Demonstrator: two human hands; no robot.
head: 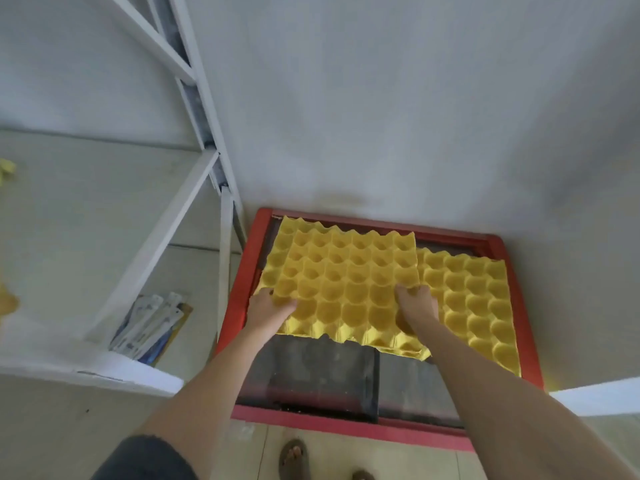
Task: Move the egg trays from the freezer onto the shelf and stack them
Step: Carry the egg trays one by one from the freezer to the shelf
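Note:
A yellow egg tray [349,285] lies on top of the red-framed freezer [523,306], over its dark glass lid. My left hand [268,308] grips the tray's near left corner. My right hand [415,303] grips its right edge. A second yellow tray [280,251] shows from beneath it along the left and back edges. Another yellow tray [478,306] rests to the right on the freezer. The white metal shelf [149,251] stands to the left of the freezer.
A grey wall rises right behind the freezer. Flat packets [152,327] lie on the shelf's lower level. Scraps of yellow [7,168] show at the far left edge. My sandalled foot [294,459] stands on the tiled floor before the freezer.

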